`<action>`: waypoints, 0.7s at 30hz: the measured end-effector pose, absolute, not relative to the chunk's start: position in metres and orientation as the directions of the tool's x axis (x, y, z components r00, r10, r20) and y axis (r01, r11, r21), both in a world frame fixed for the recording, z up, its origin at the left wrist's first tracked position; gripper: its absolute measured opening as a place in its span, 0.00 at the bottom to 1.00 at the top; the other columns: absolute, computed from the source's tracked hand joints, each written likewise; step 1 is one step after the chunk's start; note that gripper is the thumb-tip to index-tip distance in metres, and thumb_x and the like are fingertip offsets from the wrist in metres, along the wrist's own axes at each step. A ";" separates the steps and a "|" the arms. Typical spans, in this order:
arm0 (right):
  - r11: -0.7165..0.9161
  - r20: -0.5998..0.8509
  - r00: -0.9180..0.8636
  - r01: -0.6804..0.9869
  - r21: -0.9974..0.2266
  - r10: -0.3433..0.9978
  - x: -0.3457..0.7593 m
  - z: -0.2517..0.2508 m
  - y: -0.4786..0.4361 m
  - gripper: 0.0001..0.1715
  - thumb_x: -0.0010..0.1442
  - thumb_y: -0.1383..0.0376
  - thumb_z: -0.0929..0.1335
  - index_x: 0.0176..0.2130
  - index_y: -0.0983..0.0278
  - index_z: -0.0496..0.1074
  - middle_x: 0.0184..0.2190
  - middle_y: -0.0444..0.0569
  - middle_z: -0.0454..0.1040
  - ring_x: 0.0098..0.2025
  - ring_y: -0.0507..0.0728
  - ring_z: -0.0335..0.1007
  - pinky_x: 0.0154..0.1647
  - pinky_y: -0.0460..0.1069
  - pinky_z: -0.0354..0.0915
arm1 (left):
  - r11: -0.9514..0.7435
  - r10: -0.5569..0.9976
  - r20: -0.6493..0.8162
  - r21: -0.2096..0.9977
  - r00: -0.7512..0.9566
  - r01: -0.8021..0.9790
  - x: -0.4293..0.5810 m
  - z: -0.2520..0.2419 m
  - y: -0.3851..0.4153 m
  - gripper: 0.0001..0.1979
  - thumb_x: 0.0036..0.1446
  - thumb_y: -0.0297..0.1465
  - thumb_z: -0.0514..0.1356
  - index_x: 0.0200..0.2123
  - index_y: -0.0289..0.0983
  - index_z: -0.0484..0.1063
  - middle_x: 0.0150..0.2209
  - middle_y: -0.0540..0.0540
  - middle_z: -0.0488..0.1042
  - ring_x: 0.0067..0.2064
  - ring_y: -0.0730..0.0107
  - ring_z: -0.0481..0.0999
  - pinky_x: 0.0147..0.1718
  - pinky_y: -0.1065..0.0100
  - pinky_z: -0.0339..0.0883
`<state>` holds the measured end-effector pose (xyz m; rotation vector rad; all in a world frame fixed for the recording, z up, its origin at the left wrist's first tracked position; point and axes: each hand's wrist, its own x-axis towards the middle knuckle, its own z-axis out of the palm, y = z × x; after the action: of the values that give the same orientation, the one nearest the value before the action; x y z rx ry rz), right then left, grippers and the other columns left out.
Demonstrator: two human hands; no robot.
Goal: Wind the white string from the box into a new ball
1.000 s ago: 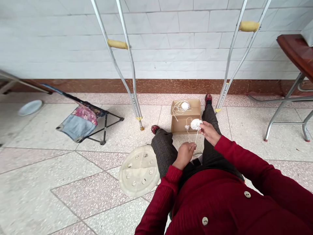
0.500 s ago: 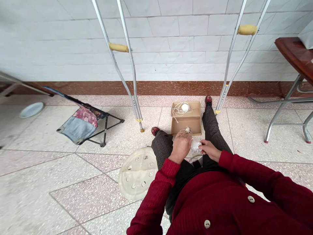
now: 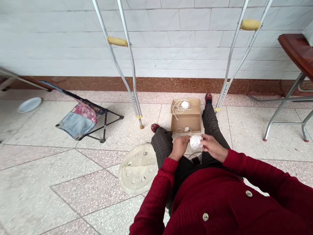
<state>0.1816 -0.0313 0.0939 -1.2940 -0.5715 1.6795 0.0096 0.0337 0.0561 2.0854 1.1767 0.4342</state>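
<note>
Fingers (image 3: 184,142) of the left hand (image 3: 179,148) and right hand (image 3: 212,148) curl around a white string ball (image 3: 196,142), just in front of a cardboard box (image 3: 186,124).

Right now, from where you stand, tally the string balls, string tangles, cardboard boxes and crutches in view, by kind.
White string balls: 2 (one held between left hand and right hand; one in the cardboard box)
Small string tangles: 1
Cardboard boxes: 1
Crutches: 2
Total: 6
</note>
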 end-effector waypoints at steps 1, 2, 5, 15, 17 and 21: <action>-0.531 -0.547 -0.060 -0.350 -0.772 0.835 0.181 0.087 -0.042 0.07 0.43 0.69 0.69 0.28 0.65 0.68 0.21 0.40 0.66 0.17 0.45 0.54 0.15 0.43 0.41 | -0.420 0.823 -0.011 0.660 0.568 0.622 0.011 0.062 0.041 0.14 0.63 0.29 0.54 0.29 0.36 0.76 0.29 0.46 0.78 0.35 0.64 0.76 0.37 0.66 0.65; -0.578 -0.591 -0.066 -0.325 -0.749 0.804 0.180 0.079 -0.050 0.07 0.42 0.69 0.70 0.26 0.65 0.68 0.19 0.40 0.65 0.17 0.45 0.54 0.15 0.43 0.41 | -0.499 0.791 0.024 0.602 0.611 0.623 0.013 0.069 0.046 0.13 0.63 0.29 0.55 0.28 0.37 0.76 0.30 0.46 0.78 0.36 0.64 0.75 0.41 0.65 0.65; -0.608 -0.646 0.063 -0.277 -0.744 0.761 0.182 0.053 -0.047 0.08 0.40 0.70 0.71 0.23 0.65 0.66 0.16 0.40 0.64 0.15 0.46 0.56 0.13 0.43 0.42 | -0.662 0.704 0.089 0.442 0.705 0.605 0.024 0.088 0.048 0.12 0.62 0.29 0.56 0.27 0.36 0.75 0.29 0.44 0.77 0.35 0.64 0.75 0.50 0.59 0.62; -0.441 -0.562 0.265 -0.400 -0.803 0.783 0.191 0.057 0.035 0.09 0.44 0.67 0.69 0.27 0.63 0.64 0.19 0.40 0.67 0.19 0.46 0.59 0.18 0.42 0.52 | -0.367 0.812 -0.102 0.674 0.574 0.640 0.036 0.063 0.006 0.16 0.65 0.32 0.52 0.28 0.36 0.75 0.27 0.48 0.77 0.31 0.68 0.74 0.32 0.70 0.61; -0.437 -0.551 0.181 -0.432 -0.789 0.815 0.185 0.065 0.022 0.09 0.43 0.67 0.70 0.28 0.63 0.66 0.21 0.41 0.69 0.20 0.47 0.60 0.19 0.42 0.53 | -0.273 0.841 -0.137 0.729 0.524 0.628 0.029 0.054 0.013 0.15 0.64 0.31 0.52 0.28 0.36 0.76 0.27 0.49 0.77 0.30 0.69 0.74 0.31 0.71 0.61; -0.422 -0.483 0.040 -0.428 -0.799 0.875 0.174 0.071 -0.018 0.17 0.42 0.68 0.70 0.36 0.63 0.69 0.25 0.40 0.70 0.20 0.47 0.60 0.19 0.43 0.53 | -0.298 0.851 -0.132 0.676 0.509 0.674 0.021 0.046 0.031 0.11 0.57 0.23 0.55 0.28 0.34 0.77 0.28 0.45 0.78 0.32 0.66 0.75 0.31 0.70 0.60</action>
<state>0.1741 -0.0178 0.0708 -1.2744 -0.5157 1.5995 0.0208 0.0306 0.0462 2.0625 1.2417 0.3285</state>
